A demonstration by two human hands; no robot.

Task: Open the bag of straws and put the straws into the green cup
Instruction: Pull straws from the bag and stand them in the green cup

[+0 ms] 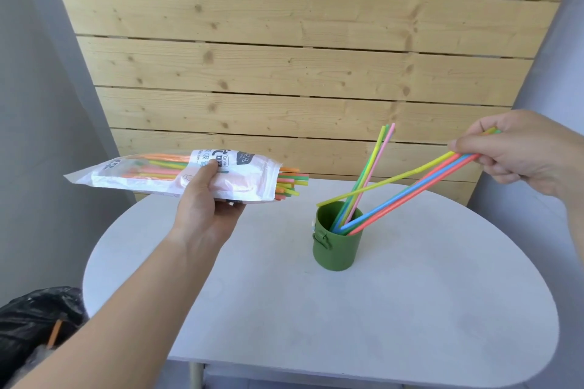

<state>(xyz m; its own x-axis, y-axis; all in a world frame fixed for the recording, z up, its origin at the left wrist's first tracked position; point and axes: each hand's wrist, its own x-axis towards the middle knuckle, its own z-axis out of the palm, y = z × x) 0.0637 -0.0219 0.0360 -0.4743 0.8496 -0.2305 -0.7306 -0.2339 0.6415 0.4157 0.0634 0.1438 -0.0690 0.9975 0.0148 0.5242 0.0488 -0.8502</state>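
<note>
My left hand (205, 208) holds the white bag of straws (177, 180) flat above the table's left side, thumb on top. The bag's right end is open and coloured straw tips (290, 181) stick out of it. A green cup (338, 243) stands upright near the table's middle with several straws (373, 167) leaning in it. My right hand (521, 155), up at the right, pinches a small bunch of straws (410, 196). The blue and red ones have their lower ends inside the cup. The yellow one passes over the rim to the left.
The white oval table (316, 309) carries the cup. A wooden plank wall (284, 57) rises behind it, with grey walls at both sides. A black plastic bag (34, 325) lies on the floor at the lower left.
</note>
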